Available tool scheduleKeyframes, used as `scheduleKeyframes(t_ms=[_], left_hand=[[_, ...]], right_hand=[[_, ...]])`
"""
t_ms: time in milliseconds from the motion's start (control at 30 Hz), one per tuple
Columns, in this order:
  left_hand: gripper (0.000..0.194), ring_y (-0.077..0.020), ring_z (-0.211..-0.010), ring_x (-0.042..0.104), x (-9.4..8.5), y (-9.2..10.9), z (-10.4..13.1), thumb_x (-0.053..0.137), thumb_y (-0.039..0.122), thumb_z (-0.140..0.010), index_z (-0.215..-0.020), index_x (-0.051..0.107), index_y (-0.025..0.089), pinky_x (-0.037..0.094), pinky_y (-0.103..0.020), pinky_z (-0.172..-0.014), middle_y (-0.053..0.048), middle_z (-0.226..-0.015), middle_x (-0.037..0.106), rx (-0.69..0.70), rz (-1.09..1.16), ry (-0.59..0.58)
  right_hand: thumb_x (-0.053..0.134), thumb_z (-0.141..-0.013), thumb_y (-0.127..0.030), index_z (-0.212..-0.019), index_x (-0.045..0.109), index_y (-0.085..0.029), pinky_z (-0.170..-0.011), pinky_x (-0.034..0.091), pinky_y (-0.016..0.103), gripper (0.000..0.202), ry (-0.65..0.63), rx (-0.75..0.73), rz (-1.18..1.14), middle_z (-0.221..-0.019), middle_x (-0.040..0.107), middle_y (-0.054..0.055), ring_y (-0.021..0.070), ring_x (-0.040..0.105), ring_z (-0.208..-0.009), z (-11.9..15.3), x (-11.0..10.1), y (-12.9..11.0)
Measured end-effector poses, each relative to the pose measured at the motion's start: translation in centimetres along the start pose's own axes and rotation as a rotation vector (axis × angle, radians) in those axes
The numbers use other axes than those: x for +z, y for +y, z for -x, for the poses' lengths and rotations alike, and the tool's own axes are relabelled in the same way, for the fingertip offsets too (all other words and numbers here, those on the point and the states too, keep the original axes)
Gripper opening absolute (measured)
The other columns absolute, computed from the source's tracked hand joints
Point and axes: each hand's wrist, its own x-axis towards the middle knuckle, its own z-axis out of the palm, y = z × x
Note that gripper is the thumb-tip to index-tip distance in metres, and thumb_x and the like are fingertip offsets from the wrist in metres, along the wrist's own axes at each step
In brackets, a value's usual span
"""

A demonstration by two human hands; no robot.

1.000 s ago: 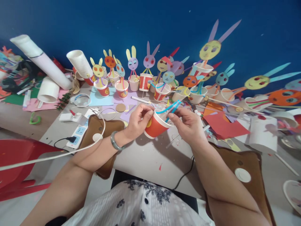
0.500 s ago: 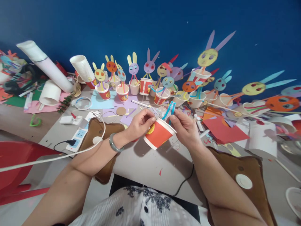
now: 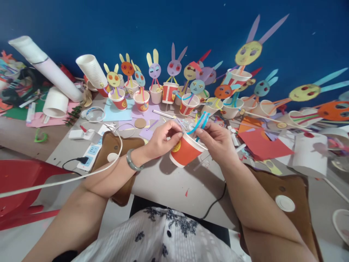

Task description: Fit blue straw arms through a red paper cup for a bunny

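Observation:
A red paper cup (image 3: pixel 187 152) with a white rim hangs tilted above the table between my two hands. My left hand (image 3: pixel 165 140) pinches the cup's rim on its left side, thumb outside. Blue strips (image 3: pixel 201 123), bent over at the top, rise out of the cup's mouth. My right hand (image 3: pixel 218 140) has its thumb and fingers closed at the lower part of these strips, beside the right rim. Whether the right fingers also touch the cup, I cannot tell. The strips' lower ends are partly hidden by the rim and fingers.
Several paper cups with rabbit-faced figures, one a purple rabbit (image 3: pixel 173 68), line the back by the blue wall. Red paper (image 3: pixel 265 145) and scraps lie right. A power strip (image 3: pixel 91 153) and white cable (image 3: pixel 68 186) are left, near brown pads (image 3: pixel 122 193).
My view has shifted slightly downward. The cup stays in my left hand, and the blue strips lean a little further right in my right hand.

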Motion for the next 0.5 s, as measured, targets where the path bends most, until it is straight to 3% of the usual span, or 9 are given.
scheduleKeyframes(t_ms=[133, 233, 367, 433, 500], left_hand=[[0.024, -0.0084, -0.067, 0.056, -0.2, 0.1, -0.3, 0.070, 0.028, -0.088, -0.098, 0.051, 0.020, 0.050, -0.023, -0.062, 0.000, -0.086, 0.059, -0.281, 0.202, -0.061], [0.022, -0.0073, -0.061, 0.055, -0.5, 0.5, -0.6, 0.066, 0.030, -0.089, -0.103, 0.054, 0.020, 0.049, -0.024, -0.058, 0.000, -0.090, 0.061, -0.416, 0.235, -0.109], [0.037, -0.0068, -0.062, 0.054, -0.8, 0.8, -0.8, 0.074, 0.043, -0.086, -0.111, 0.060, 0.019, 0.046, -0.022, -0.055, -0.003, -0.098, 0.063, -0.449, 0.208, -0.195], [0.049, -0.0049, -0.058, 0.047, -0.7, 0.8, -0.8, 0.084, 0.045, -0.077, -0.111, 0.061, 0.019, 0.039, -0.020, -0.050, -0.001, -0.093, 0.062, -0.448, 0.175, -0.242], [0.048, -0.0039, -0.055, 0.042, -0.6, 0.7, -0.7, 0.086, 0.046, -0.074, -0.105, 0.064, 0.017, 0.034, -0.020, -0.048, 0.000, -0.088, 0.060, -0.441, 0.119, -0.267]], right_hand=[[0.081, -0.079, -0.058, -0.082, 0.071, -0.023, -0.064, 0.052, 0.030, 0.037, -0.044, -0.016, -0.056, -0.073, 0.068, 0.000, 0.0145, 0.060, -0.064, -0.2, 0.4, 0.3], [0.081, -0.079, -0.059, -0.081, 0.071, -0.023, -0.062, 0.052, 0.031, 0.038, -0.065, -0.004, -0.035, -0.070, 0.066, 0.000, 0.0150, 0.060, -0.064, -0.4, 0.6, 0.5], [0.083, -0.076, -0.061, -0.079, 0.072, -0.022, -0.059, 0.052, 0.030, 0.040, -0.106, 0.048, -0.009, -0.069, 0.067, 0.000, 0.0145, 0.060, -0.062, -0.4, 0.9, 1.0], [0.087, -0.071, -0.059, -0.082, 0.071, -0.022, -0.057, 0.052, 0.029, 0.042, -0.116, 0.098, -0.056, -0.071, 0.070, 0.000, 0.0139, 0.061, -0.060, -0.2, 1.3, 1.4], [0.092, -0.065, -0.056, -0.085, 0.067, -0.022, -0.055, 0.051, 0.028, 0.047, -0.097, 0.142, -0.133, -0.069, 0.069, -0.001, 0.0134, 0.062, -0.058, 0.0, 1.7, 1.9]])
